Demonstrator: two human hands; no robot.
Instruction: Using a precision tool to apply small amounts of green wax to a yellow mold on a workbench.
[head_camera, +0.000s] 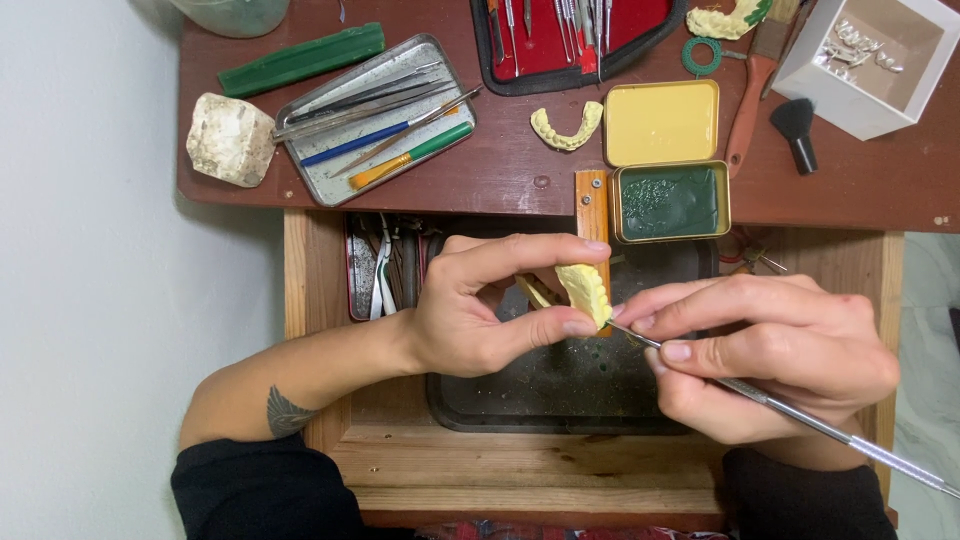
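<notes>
While our left fingers (560, 325) pinch the yellow dental cast (586, 292) between thumb and forefinger, they tilt its toothed face toward the right hand (770, 355), which we judge keeps the working edge steady and in sight. Our right fingers (680, 300) grip a slim metal carving tool (800, 418) like a pen, its tip touching the cast's lower edge, the long handle running out past the wrist. Both hands hover over a dark tray (560, 395) set in an open wooden drawer (470, 470), probably so scrapings fall there. Beyond it lies the brown counter (500, 170): an open tin of green wax (668, 200) just above the cast, a second yellow cast (566, 127), a metal tray of instruments (375, 118), a green wax stick (302, 59) and a white stone block (230, 139).
</notes>
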